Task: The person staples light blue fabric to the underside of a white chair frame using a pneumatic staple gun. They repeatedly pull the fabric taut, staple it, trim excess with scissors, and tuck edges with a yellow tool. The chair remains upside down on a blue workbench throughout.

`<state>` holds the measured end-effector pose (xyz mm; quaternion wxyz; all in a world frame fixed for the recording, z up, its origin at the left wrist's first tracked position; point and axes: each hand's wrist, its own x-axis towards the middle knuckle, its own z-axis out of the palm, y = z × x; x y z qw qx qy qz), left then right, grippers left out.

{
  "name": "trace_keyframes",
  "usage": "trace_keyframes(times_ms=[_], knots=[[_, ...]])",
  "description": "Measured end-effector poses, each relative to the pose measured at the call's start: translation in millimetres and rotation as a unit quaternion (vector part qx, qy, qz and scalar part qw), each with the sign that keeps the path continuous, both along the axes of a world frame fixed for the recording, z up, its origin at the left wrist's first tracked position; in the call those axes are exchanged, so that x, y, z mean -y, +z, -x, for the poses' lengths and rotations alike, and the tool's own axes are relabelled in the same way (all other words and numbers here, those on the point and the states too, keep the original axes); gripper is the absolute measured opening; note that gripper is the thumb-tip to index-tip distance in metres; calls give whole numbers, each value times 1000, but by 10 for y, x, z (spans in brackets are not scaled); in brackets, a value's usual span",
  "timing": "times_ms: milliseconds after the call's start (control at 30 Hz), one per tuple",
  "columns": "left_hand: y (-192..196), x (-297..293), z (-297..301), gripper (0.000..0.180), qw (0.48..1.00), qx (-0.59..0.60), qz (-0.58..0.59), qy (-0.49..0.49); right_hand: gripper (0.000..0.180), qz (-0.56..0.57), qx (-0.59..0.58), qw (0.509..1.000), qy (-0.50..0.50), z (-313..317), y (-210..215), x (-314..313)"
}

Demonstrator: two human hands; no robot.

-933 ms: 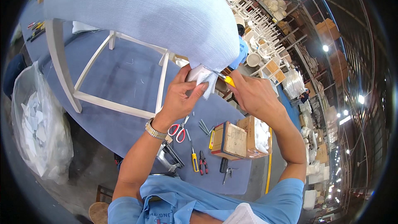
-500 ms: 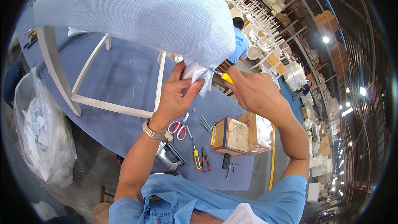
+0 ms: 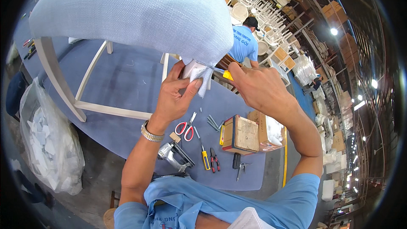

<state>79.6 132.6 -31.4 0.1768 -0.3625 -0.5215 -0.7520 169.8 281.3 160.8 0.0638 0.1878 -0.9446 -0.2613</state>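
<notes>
A chair with a light blue woven seat cover [image 3: 140, 12] and a pale wooden frame [image 3: 59, 76] rests on the table. At the seat's near right corner, my left hand [image 3: 174, 95] pinches the loose fabric flap [image 3: 204, 80] against the white-wrapped corner [image 3: 193, 69], thumb in front. My right hand [image 3: 265, 89] is closed round a yellow-handled screwdriver [image 3: 228, 75]. Its metal shaft points left, with the tip at the fabric fold just under the seat edge; the exact tip is hard to make out.
On the blue-covered table [image 3: 229, 178] lie scissors [image 3: 185, 128], a staple gun [image 3: 174, 157], another yellow screwdriver [image 3: 205, 160], pliers [image 3: 215, 160] and a wooden box [image 3: 241, 135]. A bag of scraps [image 3: 51, 144] stands left. Beyond the table is a co-worker [image 3: 243, 42] in blue.
The view has shifted slightly. Both hands keep their hold at the corner, the screwdriver still at the fold. The co-worker beyond the table shows more fully now.
</notes>
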Motion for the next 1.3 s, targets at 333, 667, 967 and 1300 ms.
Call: trace_keyframes(times_ms=[333, 667, 967, 1300], knots=[[8, -15, -47, 21, 1000, 12, -7, 0, 12, 15, -97, 992, 83, 55, -289, -219], [-124, 6, 9, 25, 988, 40, 139, 50, 16, 90, -153, 977, 119, 15, -422, -422], [93, 9, -2, 47, 986, 166, 10, -2, 18, 204, -121, 966, 105, -287, -373, -408], [154, -137, -90, 24, 966, 217, 77, 117, 29, 320, -18, 946, 47, -465, -446, -787]])
